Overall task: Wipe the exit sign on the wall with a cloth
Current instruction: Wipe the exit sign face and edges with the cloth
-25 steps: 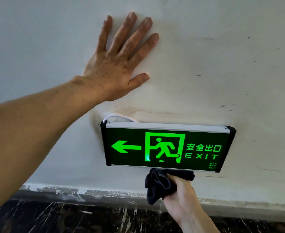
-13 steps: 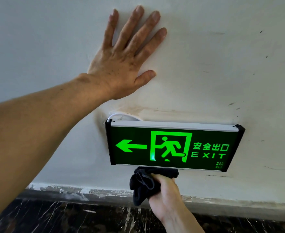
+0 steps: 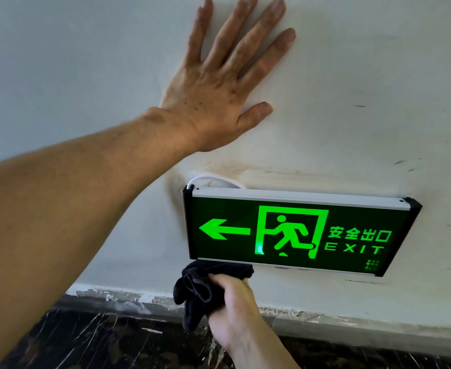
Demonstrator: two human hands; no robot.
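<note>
A lit green exit sign (image 3: 298, 230) with an arrow, a running figure and the word EXIT hangs low on the white wall, framed in black and silver. My right hand (image 3: 235, 307) grips a bunched black cloth (image 3: 200, 291) and presses its top against the sign's lower left edge. My left hand (image 3: 219, 83) lies flat on the wall above and left of the sign, fingers spread, holding nothing.
A white cable (image 3: 208, 179) loops out behind the sign's top left corner. A chipped grey skirting strip (image 3: 352, 326) runs along the wall's foot, with dark marbled floor (image 3: 86, 342) below. The wall (image 3: 365, 89) has small dark marks.
My right hand has slid the cloth leftward along the sign's bottom edge, from under its middle to its left end. My left hand stays flat on the wall.
</note>
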